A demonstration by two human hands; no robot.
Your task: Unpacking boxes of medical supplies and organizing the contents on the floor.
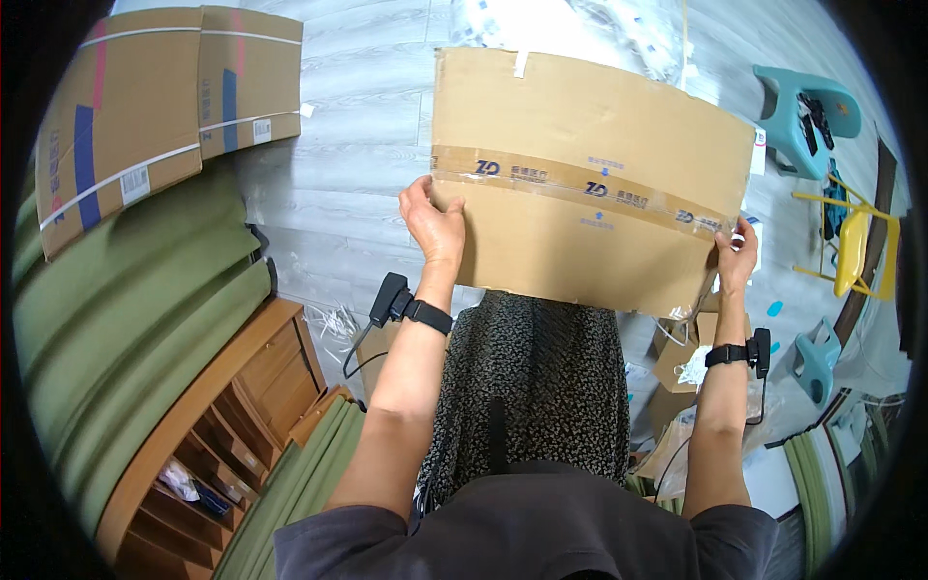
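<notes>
A large brown cardboard box (580, 116) is held up in front of me, its broad face toward me. Printed clear-brown tape runs across the middle of that face, and a small strip of white tape crosses the top edge. My left hand (433, 220) grips the left edge, with the thumb on the face and the fingers curled round the side. At the lower right edge my right hand (737, 253) holds the box the same way. The fingertips behind the edges are partly hidden. Each wrist wears a black strap with a small device.
Two strapped cartons (121, 126) stand at the far left above green curtains (126, 300). A wooden cabinet (280, 358) is at lower left. Clear plastic bags (580, 24) lie beyond the box. To the right are a teal stool (788, 116), a yellow chair (855, 251) and open cartons (681, 358).
</notes>
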